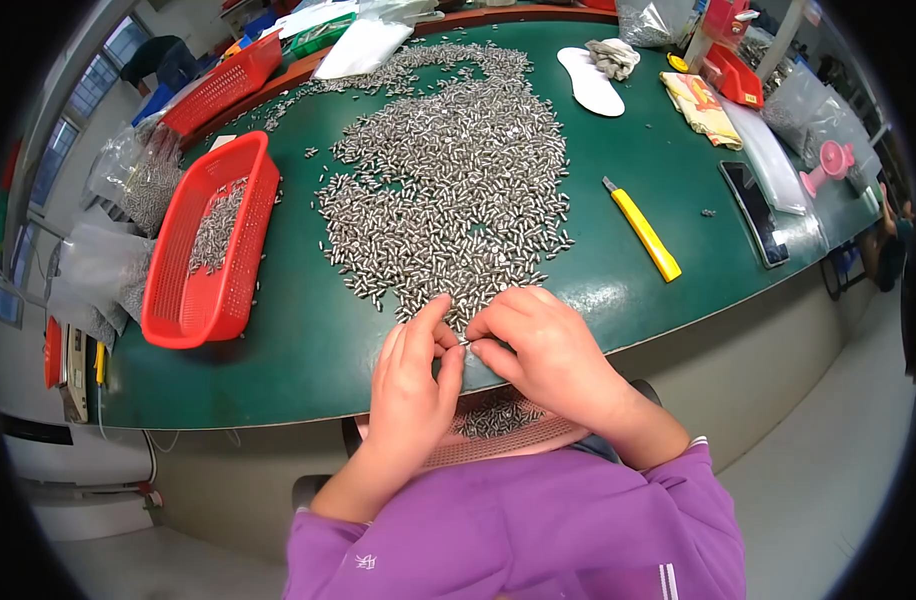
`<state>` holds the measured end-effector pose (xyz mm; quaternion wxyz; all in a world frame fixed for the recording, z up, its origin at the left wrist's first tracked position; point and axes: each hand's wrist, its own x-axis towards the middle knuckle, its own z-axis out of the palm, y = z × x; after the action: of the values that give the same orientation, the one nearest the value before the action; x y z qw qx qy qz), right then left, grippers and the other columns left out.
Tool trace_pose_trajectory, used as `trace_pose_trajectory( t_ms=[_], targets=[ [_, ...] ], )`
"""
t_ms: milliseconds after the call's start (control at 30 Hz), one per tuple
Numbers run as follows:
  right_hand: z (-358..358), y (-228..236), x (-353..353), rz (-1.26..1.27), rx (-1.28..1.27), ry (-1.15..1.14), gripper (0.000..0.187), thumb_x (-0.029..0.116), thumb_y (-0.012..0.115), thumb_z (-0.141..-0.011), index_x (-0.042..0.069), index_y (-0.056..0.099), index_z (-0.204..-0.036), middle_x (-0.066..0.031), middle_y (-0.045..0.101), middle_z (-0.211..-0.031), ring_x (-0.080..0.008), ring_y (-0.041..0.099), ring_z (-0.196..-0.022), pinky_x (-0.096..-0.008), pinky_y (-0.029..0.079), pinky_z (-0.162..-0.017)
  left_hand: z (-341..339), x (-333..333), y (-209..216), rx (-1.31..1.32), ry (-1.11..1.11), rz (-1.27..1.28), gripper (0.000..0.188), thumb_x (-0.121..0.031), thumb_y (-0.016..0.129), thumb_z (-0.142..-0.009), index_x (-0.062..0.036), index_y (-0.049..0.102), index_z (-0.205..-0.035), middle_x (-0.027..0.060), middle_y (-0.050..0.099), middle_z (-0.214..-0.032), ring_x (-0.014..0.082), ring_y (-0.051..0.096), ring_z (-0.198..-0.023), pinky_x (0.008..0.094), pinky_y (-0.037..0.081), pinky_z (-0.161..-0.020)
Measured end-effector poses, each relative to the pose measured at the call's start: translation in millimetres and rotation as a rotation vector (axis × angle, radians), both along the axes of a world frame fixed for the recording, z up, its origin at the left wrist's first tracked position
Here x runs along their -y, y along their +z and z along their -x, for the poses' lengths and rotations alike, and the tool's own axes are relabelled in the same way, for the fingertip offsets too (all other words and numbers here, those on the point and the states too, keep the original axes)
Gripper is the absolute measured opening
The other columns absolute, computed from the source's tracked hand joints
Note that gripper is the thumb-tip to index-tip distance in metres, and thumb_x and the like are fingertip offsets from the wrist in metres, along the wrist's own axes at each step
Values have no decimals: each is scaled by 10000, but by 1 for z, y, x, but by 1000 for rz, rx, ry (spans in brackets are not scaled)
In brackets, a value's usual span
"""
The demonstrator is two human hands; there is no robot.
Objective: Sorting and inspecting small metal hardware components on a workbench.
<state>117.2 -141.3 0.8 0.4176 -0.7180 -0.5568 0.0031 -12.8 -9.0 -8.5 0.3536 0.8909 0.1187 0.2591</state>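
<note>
A wide pile of small silver, pointed metal pieces covers the middle of the green table. At the pile's near edge, just inside the table edge, my left hand and my right hand meet with fingertips almost touching. Between the pinched fingertips a tiny silver metal piece shows, mostly hidden by the fingers. Below my hands, at my lap, a pink basket holds more of the same pieces.
On the left stands a red basket partly filled with pieces; plastic bags lie beyond it. To the right are a yellow utility knife, a phone and a pink stand. A white insole lies farther back.
</note>
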Motion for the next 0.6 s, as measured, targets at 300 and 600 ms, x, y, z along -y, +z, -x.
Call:
trace_pose_trajectory(
  t_ms=[300, 600],
  targets=[
    [1, 2, 2, 39, -67, -36, 97, 94, 732, -823, 52, 658, -869, -95, 626, -858, -318, 620, -851, -437, 509, -775, -1, -1, 1, 41, 36, 5, 541, 60, 693, -832, -16, 544, -1347, 74, 642, -877, 257, 610, -833, 401, 508, -759],
    [3, -3, 0, 24, -36, -95, 110, 108, 758, -816, 74, 660, -854, -60, 641, -835, -289, 634, -823, -419, 513, -750, 1, -2, 4, -28, -85, 12, 546, 54, 699, -818, -12, 548, -1339, 84, 657, -918, 281, 621, -872, 419, 501, -784]
  ],
)
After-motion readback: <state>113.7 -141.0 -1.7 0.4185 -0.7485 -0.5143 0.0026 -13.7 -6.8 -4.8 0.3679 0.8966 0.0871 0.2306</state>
